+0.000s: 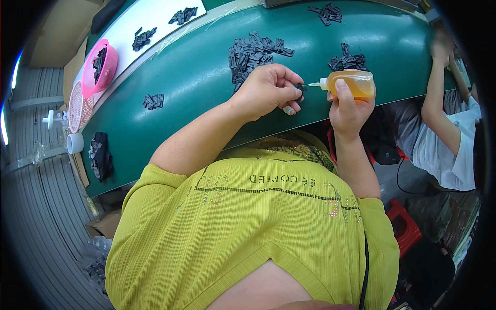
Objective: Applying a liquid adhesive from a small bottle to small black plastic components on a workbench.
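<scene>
Between the thumb and fingers of my left hand [266, 92] is a small black plastic part [300, 89], mostly hidden by the fingertips. My right hand [349, 111] grips a squeeze bottle [357, 84] of amber liquid, lying on its side in the grasp. Its thin needle nozzle [313, 84] points left and meets or nearly meets the black part; whether they touch I cannot tell. Just beyond my left hand lies a large heap of black parts [253, 54]. A smaller pile of black parts [349, 59] sits behind the bottle.
The green table [196, 67] carries more small piles [153, 101]. At the left stand a pink bowl [109, 70] holding black parts, a pink mesh basket [77, 111] and a dark cloth bundle [101, 157]. A white board [160, 13] lies at the far left. Another person [447, 119] sits at the right.
</scene>
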`<state>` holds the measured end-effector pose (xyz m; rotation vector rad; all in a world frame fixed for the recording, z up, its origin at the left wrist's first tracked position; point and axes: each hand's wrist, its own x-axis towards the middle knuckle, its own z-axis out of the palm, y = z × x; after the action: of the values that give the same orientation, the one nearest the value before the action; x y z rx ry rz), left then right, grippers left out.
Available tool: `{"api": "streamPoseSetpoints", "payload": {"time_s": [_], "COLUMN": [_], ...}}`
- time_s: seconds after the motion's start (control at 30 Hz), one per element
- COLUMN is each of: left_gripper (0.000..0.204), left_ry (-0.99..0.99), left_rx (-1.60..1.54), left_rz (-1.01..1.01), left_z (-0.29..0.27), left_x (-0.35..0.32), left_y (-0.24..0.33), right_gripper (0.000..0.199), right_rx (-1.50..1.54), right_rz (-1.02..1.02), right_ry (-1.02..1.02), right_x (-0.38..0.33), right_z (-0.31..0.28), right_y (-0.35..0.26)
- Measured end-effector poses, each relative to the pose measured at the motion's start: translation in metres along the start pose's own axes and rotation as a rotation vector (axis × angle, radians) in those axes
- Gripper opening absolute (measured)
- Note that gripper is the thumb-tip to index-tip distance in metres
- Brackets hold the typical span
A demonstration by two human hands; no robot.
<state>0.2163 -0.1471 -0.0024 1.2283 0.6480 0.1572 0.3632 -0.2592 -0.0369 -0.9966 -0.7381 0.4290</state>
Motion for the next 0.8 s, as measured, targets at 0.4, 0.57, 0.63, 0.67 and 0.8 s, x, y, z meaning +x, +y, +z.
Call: {"api": "streamPoseSetpoints", "payload": {"time_s": [0.4,0.57,0.63,0.67,0.8], "left_gripper": [0.025,0.024,0.023,0.023,0.023], "left_ry": [0.025,0.044,0.059,0.06,0.054], "left_rx": [-0.044,-0.08,-0.065,-0.065,-0.059], "left_rz": [-0.02,-0.035,-0.03,-0.029,-0.028], "left_z": [-0.003,-0.002,-0.002,-0.002,-0.002], "left_x": [0.003,0.004,0.005,0.005,0.005], "left_y": [-0.003,-0.003,-0.003,-0.003,-0.003], "right_gripper": [0.02,0.024,0.026,0.026,0.027], "right_rx": [0.132,0.175,0.059,0.06,0.008], "right_rz": [0.033,0.078,0.069,0.068,0.031], "right_ry": [0.033,-0.014,-0.028,-0.029,-0.088], "right_x": [-0.001,-0.007,-0.008,-0.008,-0.008], "right_z": [-0.006,-0.006,-0.007,-0.007,-0.006], "right_y": [0.001,-0.001,0.002,0.002,0.001]}}
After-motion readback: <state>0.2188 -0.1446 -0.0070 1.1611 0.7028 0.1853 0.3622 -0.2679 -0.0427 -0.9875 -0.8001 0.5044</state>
